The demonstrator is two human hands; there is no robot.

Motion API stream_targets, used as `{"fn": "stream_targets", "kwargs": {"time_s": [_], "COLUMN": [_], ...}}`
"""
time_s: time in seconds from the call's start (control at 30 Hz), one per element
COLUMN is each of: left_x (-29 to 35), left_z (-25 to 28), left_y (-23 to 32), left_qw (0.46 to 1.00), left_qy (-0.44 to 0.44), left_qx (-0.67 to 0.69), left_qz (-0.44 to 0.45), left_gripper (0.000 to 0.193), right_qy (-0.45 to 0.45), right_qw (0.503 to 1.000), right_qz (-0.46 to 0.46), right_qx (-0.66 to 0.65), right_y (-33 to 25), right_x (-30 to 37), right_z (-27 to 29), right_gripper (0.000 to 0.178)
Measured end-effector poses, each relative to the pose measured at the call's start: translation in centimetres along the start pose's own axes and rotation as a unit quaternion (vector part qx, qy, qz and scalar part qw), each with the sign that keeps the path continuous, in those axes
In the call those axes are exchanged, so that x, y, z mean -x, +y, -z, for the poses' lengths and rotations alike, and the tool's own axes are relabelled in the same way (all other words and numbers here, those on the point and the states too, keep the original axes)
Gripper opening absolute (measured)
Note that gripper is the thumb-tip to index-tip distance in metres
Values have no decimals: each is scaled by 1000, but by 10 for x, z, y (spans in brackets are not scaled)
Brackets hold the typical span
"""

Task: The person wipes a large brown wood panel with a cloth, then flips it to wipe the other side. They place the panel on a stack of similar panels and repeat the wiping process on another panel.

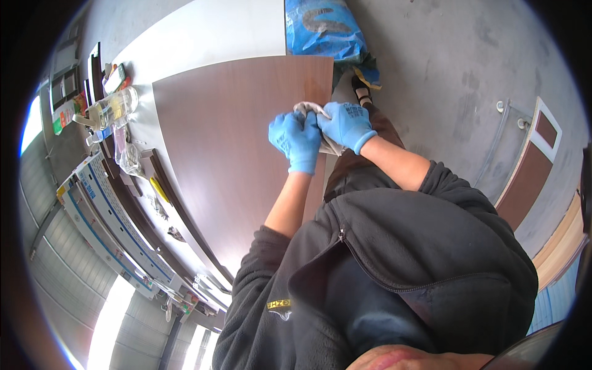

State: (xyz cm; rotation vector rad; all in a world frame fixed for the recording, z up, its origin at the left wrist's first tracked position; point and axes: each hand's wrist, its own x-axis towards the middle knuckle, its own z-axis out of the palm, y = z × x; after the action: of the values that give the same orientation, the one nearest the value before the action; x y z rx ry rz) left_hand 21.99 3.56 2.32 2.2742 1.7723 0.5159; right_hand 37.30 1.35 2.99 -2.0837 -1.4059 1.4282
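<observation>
- Nearest the camera, filling five and six o'clock, is the wearer's dark jacket point(425, 240); its loose hood and open front are best kept back from the work.
- The grey cloth point(310, 108) sits just past twelve o'clock, bunched between both hands at the right-hand edge of the brown panel point(216, 148).
- The left hand point(295, 139), in a light blue glove point(302, 159), has its fingers point(311, 128) curled tight on the cloth, over the panel.
- The right hand point(347, 126), gloved alike, is closed on the cloth too, though I see mostly its back and can't make out every finger.
- My judgement: for a wiping pass, a flat fold would serve better than a bunch, with even pressure carried right over the edge.
- The panel reaches from ten to twelve o'clock over a white table point(209, 37); I'd steady it with one palm should it slide.
- At ten o'clock a clear bottle point(117, 106) lies among clutter, well apart from the cloth; sweeping strokes should stop short of it.
- At twelve, the blue bag point(327, 31) lies close to the panel's far corner, so keep the cloth from catching there.
</observation>
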Motion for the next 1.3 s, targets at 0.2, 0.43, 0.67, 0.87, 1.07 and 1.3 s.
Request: {"fn": "stream_targets", "kwargs": {"time_s": [0.2,0.43,0.67,0.87,1.07,1.3], "left_x": [-56,-6,-64,-13,-38,-38], "left_z": [-35,1,-34,1,-19,-19], "left_y": [-2,-7,-1,-3,4,6], "left_qw": [999,999,999,1000,998,999], "left_qy": [29,-17,37,22,49,21], "left_qx": [-30,-11,-23,9,1,-6], "left_qz": [-6,30,-17,-9,-50,-38], "left_gripper": [39,38,40,35,29,36], "right_qy": [44,-52,53,-16,35,46], "right_qw": [999,997,997,998,998,999], "right_qz": [5,10,28,24,44,3], "right_qx": [24,53,45,59,42,-9], "right_y": [-12,-17,-14,-17,-9,-5], "right_x": [-49,-13,-55,-15,-30,-30], "right_z": [23,4,27,5,18,19], "right_gripper": [36,41,39,41,40,38]}}
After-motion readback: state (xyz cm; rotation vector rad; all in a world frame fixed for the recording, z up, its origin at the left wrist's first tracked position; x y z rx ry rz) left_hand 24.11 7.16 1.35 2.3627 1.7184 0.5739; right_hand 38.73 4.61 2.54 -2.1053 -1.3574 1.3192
